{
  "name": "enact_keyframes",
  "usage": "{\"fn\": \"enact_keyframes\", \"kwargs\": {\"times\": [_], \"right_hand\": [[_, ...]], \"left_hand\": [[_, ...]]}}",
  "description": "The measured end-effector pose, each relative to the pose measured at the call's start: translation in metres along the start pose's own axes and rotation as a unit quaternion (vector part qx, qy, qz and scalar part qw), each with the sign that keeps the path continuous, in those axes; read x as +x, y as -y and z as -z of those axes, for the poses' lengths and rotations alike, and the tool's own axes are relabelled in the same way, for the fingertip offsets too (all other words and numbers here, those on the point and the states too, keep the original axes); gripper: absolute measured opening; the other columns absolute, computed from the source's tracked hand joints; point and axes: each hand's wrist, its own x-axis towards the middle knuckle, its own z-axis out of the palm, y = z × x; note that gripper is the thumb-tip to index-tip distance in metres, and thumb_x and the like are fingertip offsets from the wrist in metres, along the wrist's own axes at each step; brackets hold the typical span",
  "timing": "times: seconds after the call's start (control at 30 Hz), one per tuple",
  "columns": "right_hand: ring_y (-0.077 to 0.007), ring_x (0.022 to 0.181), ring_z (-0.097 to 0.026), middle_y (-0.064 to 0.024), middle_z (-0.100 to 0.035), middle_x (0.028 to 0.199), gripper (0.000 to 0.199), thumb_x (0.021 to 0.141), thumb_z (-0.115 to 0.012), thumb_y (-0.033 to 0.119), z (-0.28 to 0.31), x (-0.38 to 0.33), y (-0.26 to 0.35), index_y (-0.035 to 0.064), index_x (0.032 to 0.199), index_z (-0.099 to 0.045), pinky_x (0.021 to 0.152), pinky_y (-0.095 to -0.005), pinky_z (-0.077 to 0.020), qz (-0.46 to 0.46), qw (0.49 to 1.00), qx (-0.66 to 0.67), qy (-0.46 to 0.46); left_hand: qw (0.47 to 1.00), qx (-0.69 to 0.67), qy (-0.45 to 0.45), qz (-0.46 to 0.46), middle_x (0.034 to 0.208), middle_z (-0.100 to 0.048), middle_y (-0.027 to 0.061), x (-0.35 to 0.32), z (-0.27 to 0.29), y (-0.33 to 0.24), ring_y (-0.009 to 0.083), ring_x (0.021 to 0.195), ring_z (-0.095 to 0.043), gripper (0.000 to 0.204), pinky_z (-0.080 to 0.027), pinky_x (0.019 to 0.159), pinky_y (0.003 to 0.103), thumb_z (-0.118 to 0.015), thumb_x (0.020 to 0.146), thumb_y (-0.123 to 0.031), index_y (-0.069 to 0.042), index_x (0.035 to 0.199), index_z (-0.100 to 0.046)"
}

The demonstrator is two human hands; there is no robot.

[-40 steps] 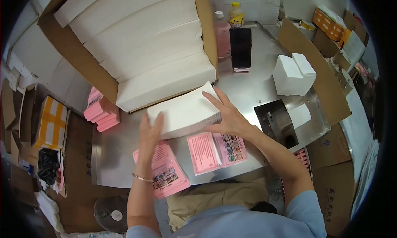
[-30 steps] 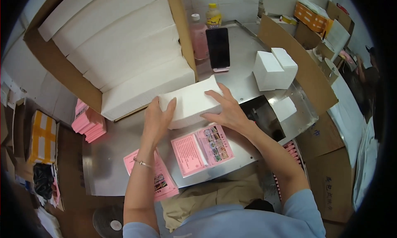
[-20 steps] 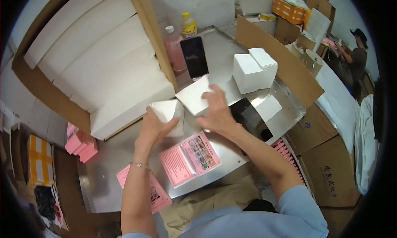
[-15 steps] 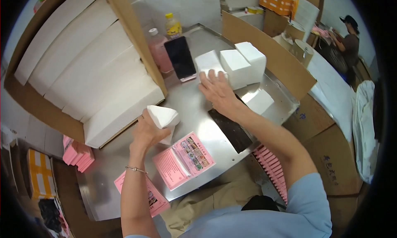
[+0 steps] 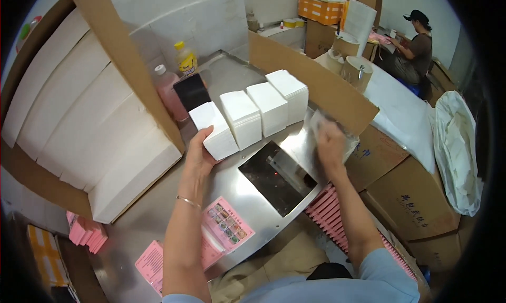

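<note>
My left hand is closed round the lower left end of a white napkin stack, thumb on its top edge. Several more napkin stacks stand in a row to its right. At the table's right side, my right hand is a fist, somewhat blurred, with crumpled see-through plastic around and under it; it seems to grip this plastic bag. Between the hands, a dark glossy panel with a small red light lies in the metal tabletop. Pink printed cards lie by my left forearm.
A big carton of white napkin blocks stands at left. Behind the stacks are a phone, a pink bottle and a yellow bottle. A cardboard flap borders the right. A person sits far right.
My left hand has brought its napkin stack up to the row's left end. My right hand has left the stacks and moved right, onto the plastic. The view has shifted, and the dark panel is uncovered.
</note>
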Motion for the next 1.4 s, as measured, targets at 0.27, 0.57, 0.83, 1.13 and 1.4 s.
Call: {"fn": "enact_keyframes", "kwargs": {"times": [0.27,0.57,0.83,1.13,1.4], "right_hand": [[-0.0131,0.083,-0.060,-0.0025,-0.068,0.091,0.041,0.099,-0.060,0.036,-0.014,0.068,-0.041,-0.0012,0.109,-0.072,0.072,-0.0323,-0.0501,-0.203,0.944,0.257,0.045],[-0.0141,0.088,-0.052,-0.0083,-0.064,0.097,0.032,0.105,-0.054,0.027,0.039,-0.050,0.024,-0.0039,0.111,-0.057,0.080,-0.0321,-0.0454,-0.214,0.955,0.188,-0.086],[-0.0220,0.085,-0.056,-0.0114,-0.060,0.099,0.012,0.096,-0.065,0.010,0.096,-0.010,0.045,-0.0009,0.098,-0.069,0.078,-0.0339,-0.0458,-0.088,0.987,0.039,-0.126],[-0.0276,0.100,-0.054,-0.0081,-0.059,0.104,0.035,0.069,-0.075,0.009,0.051,0.057,0.034,0.0094,0.103,-0.073,0.081,-0.0414,-0.0414,0.312,0.899,-0.307,0.031],[-0.0303,0.099,-0.054,-0.0108,-0.060,0.103,0.020,0.086,-0.071,0.021,0.046,0.033,0.034,0.0058,0.099,-0.072,0.081,-0.0445,-0.0450,0.215,0.945,-0.213,0.128]], "left_hand": [[0.993,0.109,-0.001,0.047,0.139,-0.052,0.0091,0.017,-0.022,0.001,0.0284,0.124,-0.050,0.066,-0.040,0.096,0.054,-0.062,0.089,-0.048,-0.012,0.142,-0.047],[0.958,0.245,-0.023,-0.148,0.109,-0.063,0.0152,0.124,-0.098,0.013,0.0214,0.097,-0.060,0.070,-0.051,0.074,0.034,-0.073,0.082,-0.055,0.005,0.117,-0.059],[0.957,0.238,0.033,-0.165,0.138,-0.052,0.0273,0.170,-0.115,0.011,0.0312,0.127,-0.053,0.105,-0.041,0.108,0.036,-0.069,0.083,-0.067,0.013,0.143,-0.037],[0.869,0.408,0.249,-0.126,0.115,-0.071,0.0150,-0.045,-0.097,0.012,0.0189,0.102,-0.067,0.045,-0.053,0.090,0.035,-0.069,0.094,-0.027,0.002,0.128,-0.061],[0.675,0.687,0.025,-0.268,0.117,-0.064,0.0169,-0.229,-0.025,0.040,0.0366,0.107,-0.059,0.046,-0.046,0.092,0.049,-0.077,0.084,-0.024,-0.005,0.123,-0.063]]}}
